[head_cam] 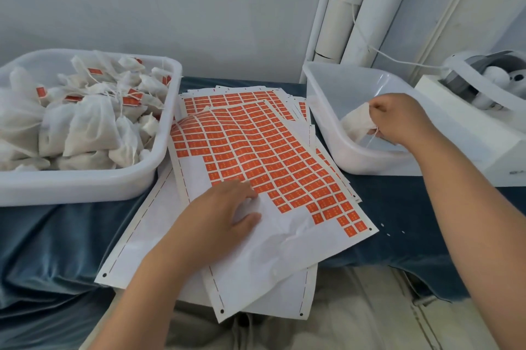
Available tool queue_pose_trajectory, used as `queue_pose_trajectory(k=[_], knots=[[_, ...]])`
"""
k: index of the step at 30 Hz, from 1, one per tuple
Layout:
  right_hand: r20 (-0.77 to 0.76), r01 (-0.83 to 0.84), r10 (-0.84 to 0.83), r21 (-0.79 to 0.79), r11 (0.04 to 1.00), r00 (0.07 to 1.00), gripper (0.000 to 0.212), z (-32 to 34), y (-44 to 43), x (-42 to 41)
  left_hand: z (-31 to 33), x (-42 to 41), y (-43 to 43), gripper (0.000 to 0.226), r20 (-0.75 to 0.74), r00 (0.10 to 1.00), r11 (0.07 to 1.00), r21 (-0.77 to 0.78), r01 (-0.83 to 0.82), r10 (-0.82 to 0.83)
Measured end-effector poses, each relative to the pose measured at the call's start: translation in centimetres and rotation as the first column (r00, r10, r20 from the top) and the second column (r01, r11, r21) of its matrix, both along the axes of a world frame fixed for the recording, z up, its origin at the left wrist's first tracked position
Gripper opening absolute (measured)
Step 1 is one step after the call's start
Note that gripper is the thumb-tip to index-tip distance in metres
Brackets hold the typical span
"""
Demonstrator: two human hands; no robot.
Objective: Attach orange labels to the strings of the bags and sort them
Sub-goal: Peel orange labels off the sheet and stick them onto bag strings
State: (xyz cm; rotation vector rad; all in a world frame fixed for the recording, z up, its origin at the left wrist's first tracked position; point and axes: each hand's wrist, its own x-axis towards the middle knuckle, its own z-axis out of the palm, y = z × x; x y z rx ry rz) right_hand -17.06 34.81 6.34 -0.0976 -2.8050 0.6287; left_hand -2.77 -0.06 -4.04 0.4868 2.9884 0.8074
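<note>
A sheet of orange labels (264, 150) lies on top of a stack of label sheets in the middle of the table. My left hand (225, 213) rests on its bare white lower part, fingertips at the edge of the orange labels. My right hand (398, 119) reaches into the white bin on the right (336, 150) and grips a white cloth bag (357, 122) with its thin string hanging down. The white bin on the left (85, 181) is heaped with white bags (85, 127) that carry orange labels on their strings.
A blue cloth (57, 236) covers the table. A white machine (484, 110) with a cable stands at the far right. White pipes (350, 8) run up the wall behind the right bin. More label sheets (242, 96) fan out behind the top sheet.
</note>
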Motion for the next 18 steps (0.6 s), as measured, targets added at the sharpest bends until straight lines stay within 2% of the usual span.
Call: queue_pose_trajectory(k=[3,9,14,18], knots=[[-0.098,0.029,-0.026,0.034,0.999,0.995,0.028,0.2,0.5,0.1,-0.5,0.1,0.1,0.044,-0.030,0.999,0.999,-0.025,0.034,-0.035],[-0.226,0.002,-0.043,-0.179,0.984,0.973,0.026,2.0,0.9,1.5,-0.8,0.1,0.5,0.050,-0.027,0.998,0.998,-0.038,0.051,-0.052],[-0.215,-0.155,0.091,-0.303,0.940,0.972,0.025,4.5,-1.5,4.9,-0.3,0.6,1.0,0.046,-0.081,0.996,0.997,0.069,-0.021,0.026],[-0.113,-0.314,0.294,-0.304,0.899,0.949,0.028,5.3,-4.9,8.3,1.4,1.6,2.0,0.061,-0.104,0.987,0.970,0.223,-0.096,0.121]])
